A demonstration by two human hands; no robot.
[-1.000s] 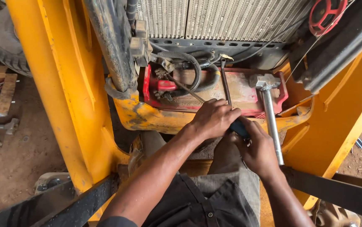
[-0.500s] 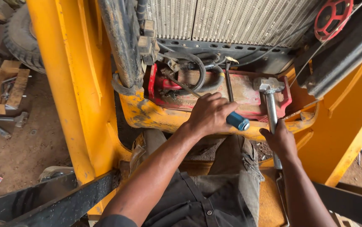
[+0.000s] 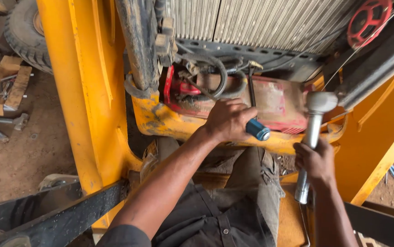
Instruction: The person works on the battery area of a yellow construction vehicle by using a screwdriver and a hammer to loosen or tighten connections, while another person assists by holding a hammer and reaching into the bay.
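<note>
Blue-handled screwdriver (image 3: 256, 128) gripped in left hand (image 3: 228, 120), right hand (image 3: 317, 161) fisted around upright metal hammer (image 3: 313, 132)

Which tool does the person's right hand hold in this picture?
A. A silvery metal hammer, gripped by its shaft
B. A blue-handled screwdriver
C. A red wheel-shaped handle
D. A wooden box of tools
A: the right hand is closed round the shaft of the silvery metal hammer, whose head points up, while the left hand grips the blue-handled tool over the red battery.
</note>
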